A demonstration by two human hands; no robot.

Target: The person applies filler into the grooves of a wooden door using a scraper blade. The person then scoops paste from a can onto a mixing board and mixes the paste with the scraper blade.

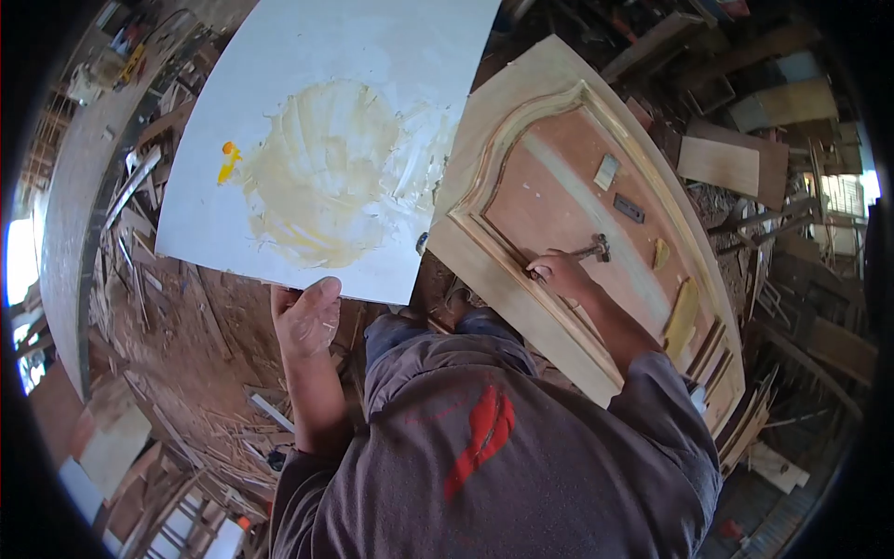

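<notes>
Beside the panelled door (540, 67), hold the white board (363, 37) level, pinched by its edge in the left hand (312, 317), to save the pale paste (326, 177). At the moulding (584, 97), press lightly and evenly with the right hand (559, 273); cannot tell the contents of its curled grip.

My board (372, 42) is white, with streaky cream paste (321, 177) and an orange and yellow blob (227, 164). My shirt (577, 466) is dark grey with a red mark (480, 433). The door (535, 74) is light tan, its panel (521, 207) pinky brown with a pale stripe (582, 209).
</notes>
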